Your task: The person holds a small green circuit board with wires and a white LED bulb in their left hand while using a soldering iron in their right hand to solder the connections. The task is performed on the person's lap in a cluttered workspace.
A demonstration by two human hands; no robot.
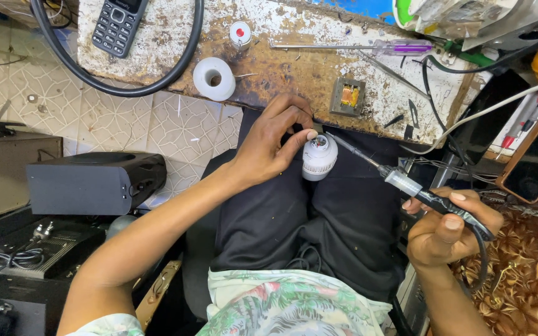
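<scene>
My left hand (273,142) grips a small white ribbed bulb base (318,159) above my lap, thumb and fingers pinching its open top. My right hand (448,231) holds a soldering iron (410,186) by its black handle. The iron's thin metal tip reaches up-left to the top of the white base, next to my left thumb. A black cord runs from the handle past my right wrist.
A worn, stained wooden bench edge (294,68) lies ahead with a white tape roll (214,79), a small white spool (240,34), a purple-handled screwdriver (368,47), a small transformer (347,96), a keypad phone (118,23) and a black cable loop (175,65). A black box (91,183) sits left.
</scene>
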